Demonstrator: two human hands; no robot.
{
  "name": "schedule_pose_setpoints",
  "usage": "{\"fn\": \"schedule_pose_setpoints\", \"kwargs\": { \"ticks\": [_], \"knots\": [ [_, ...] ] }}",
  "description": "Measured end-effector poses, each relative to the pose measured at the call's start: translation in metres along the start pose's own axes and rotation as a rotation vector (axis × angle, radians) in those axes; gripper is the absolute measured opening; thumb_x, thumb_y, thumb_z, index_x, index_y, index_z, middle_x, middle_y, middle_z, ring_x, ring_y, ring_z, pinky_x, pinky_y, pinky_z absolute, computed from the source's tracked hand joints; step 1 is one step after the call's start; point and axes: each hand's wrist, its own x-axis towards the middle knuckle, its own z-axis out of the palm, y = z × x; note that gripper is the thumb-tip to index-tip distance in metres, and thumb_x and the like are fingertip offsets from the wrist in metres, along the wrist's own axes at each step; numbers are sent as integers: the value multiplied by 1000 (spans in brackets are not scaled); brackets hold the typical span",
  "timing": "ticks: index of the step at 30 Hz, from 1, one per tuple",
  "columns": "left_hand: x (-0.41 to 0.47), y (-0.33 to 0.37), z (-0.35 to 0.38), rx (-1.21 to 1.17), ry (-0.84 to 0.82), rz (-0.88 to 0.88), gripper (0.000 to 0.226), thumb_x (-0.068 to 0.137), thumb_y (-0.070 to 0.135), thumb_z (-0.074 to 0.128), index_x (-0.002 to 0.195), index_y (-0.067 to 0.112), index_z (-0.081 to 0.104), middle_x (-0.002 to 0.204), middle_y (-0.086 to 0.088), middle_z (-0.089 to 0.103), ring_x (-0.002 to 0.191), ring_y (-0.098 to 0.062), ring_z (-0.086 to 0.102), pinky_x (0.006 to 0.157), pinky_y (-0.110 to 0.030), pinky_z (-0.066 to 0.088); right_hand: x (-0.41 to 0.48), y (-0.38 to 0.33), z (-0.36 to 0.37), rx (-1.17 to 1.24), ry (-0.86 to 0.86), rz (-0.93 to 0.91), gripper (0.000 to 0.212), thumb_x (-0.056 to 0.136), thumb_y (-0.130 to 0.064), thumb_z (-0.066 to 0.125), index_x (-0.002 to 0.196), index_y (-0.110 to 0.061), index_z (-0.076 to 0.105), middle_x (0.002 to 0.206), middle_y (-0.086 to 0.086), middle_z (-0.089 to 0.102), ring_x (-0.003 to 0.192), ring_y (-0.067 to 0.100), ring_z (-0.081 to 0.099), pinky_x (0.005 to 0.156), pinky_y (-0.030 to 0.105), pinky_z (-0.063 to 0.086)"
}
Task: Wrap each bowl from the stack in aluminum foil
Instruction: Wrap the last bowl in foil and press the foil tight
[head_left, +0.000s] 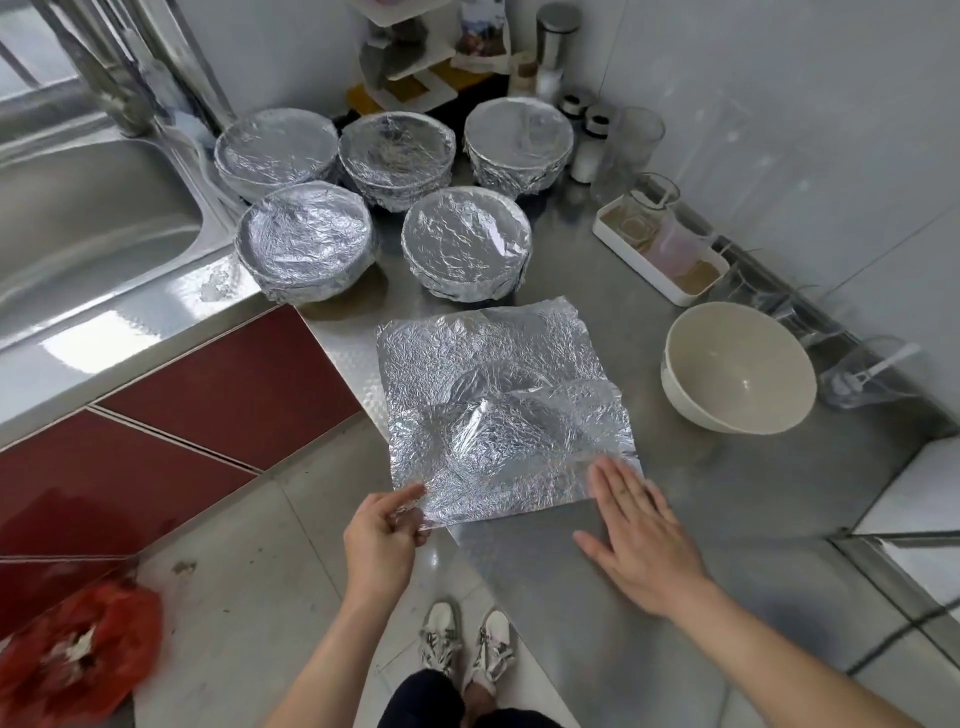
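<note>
A crinkly foil sheet (498, 410) lies flat on the shiny counter (727, 499), in front of five wrapped bowls (306, 241). The left hand (382, 530) pinches the sheet's near left corner with its fingers (408, 493). The right hand (641, 540) lies flat and open, fingertips on the near right edge. A bare cream bowl (737, 374) sits to the right, apart from the sheet.

Crinkled foil sheet (488, 410) lies approx. flat in front — bare cream bowl (737, 374) upright at its right, 5 wrapped bowls (466, 244) behind.
</note>
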Motion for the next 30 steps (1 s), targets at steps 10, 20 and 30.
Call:
{"fn": "schedule_pose_setpoints", "kwargs": {
  "ticks": [10,20,30],
  "knots": [
    [-16,26,7,579,130,602,37,80,11,78,115,20,71,101,-3,60,84,-16,57,70,-26,46,-5,-12,-7,87,-49,76,106,68,-81,-25,151,-17,-17,157,-5,-27,144,9,-25,116,44,-8],
    [-21,2,92,1128,-377,716,56,100,61,13,153,43,17,164,1,10,150,-28,7,115,-50,3,-2,7,-1,24,-10,-23,72,90,-73,8,153,-40,5,163,0,-1,148,15,-9,114,46,9],
    [-23,-18,26,1247,-313,627,57,103,59,21,155,38,13,162,-3,19,149,-23,8,115,-41,-1,-4,21,-6,31,-42,-100,74,81,-77,-11,149,-46,-15,159,-6,-25,144,13,-25,116,50,3]
  ]
}}
